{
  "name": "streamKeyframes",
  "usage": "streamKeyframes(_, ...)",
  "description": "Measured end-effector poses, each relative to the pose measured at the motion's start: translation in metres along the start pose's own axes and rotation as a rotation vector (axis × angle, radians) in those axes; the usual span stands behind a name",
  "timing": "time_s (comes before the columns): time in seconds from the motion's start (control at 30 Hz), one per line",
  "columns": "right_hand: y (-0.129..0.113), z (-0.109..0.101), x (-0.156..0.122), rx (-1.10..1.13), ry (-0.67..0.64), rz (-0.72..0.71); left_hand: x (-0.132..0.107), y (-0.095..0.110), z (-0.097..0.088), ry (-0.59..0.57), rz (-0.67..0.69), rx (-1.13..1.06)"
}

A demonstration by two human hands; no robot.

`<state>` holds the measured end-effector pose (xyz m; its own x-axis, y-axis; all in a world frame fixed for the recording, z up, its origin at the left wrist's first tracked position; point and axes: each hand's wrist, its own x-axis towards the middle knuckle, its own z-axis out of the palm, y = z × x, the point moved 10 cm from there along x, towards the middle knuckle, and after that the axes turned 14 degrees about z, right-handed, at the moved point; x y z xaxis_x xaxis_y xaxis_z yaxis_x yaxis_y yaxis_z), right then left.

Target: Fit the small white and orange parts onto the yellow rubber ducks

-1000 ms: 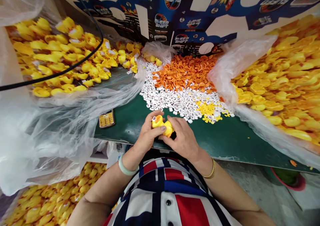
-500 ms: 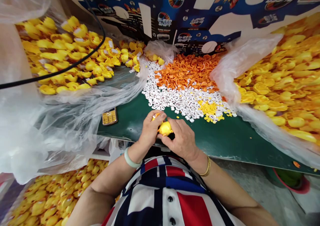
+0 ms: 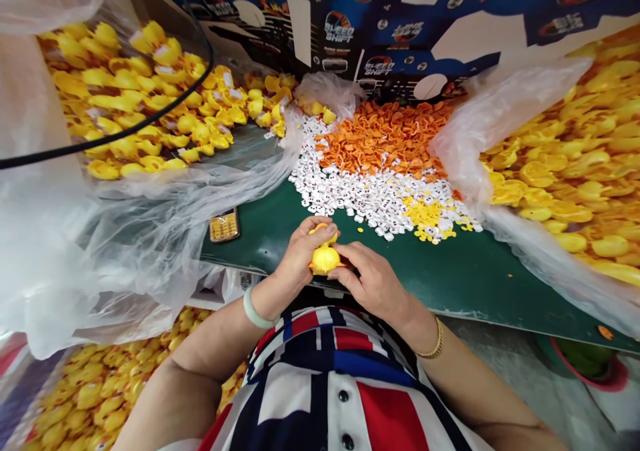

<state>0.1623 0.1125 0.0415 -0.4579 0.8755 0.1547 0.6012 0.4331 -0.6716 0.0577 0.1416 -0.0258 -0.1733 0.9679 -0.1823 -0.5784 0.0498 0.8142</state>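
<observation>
A small yellow toy duck (image 3: pixel 324 258) is gripped between both hands at the near edge of the green table (image 3: pixel 450 271). My left hand (image 3: pixel 299 256) wraps round its left side, thumb on top. My right hand (image 3: pixel 375 281) pinches it from the right with closed fingers. Just beyond the hands lie a heap of small white pieces (image 3: pixel 360 198), an orange heap (image 3: pixel 385 138) and a small patch of yellow pieces (image 3: pixel 425 214).
Clear plastic bags full of yellow ducks lie at the left (image 3: pixel 145 104), right (image 3: pixel 575 171) and below left (image 3: pixel 90 391). A gold phone (image 3: pixel 225 225) rests on the table. A black cable (image 3: pixel 100 138) crosses the left. Blue printed cardboard (image 3: pixel 350 18) walls the back.
The duck has been turned in my hands, so its body now faces me instead of its head. Both hands stayed at the table edge.
</observation>
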Motion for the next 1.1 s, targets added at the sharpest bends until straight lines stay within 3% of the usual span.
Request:
streamKeyframes(0.27, 0.009, -0.002, -0.002, 0.035, 0.047, 0.053, -0.002, -0.001, 0.005, 0.051, 0.063, 0.024)
streamKeyframes(0.43, 0.020, 0.005, 0.000, 0.108, 0.004, 0.129, -0.012, -0.002, -0.005, 0.165, 0.172, -0.093)
streamKeyframes(0.5, 0.030, 0.000, 0.001, 0.101, 0.077, 0.214, -0.017, -0.008, -0.006, 0.123, 0.140, -0.061)
streamKeyframes(0.57, 0.035, -0.003, 0.001, 0.100, 0.110, 0.257, -0.018, -0.005, -0.002, -0.010, 0.152, 0.071)
streamKeyframes(0.7, 0.025, 0.002, -0.001, 0.096, 0.058, 0.178, -0.012, 0.020, 0.004, -0.241, 0.350, 0.476)
streamKeyframes(0.83, 0.014, 0.014, -0.010, -0.019, 0.091, 0.119, -0.011, 0.032, 0.001, -0.229, 0.500, 0.725)
streamKeyframes(1.0, 0.005, 0.021, -0.015, -0.081, 0.153, 0.110, -0.013, 0.022, -0.003, -0.205, 0.482, 0.713)
streamKeyframes(1.1, -0.002, 0.030, -0.009, -0.049, -0.026, 0.081, -0.017, 0.034, -0.012, -0.223, 0.486, 0.748)
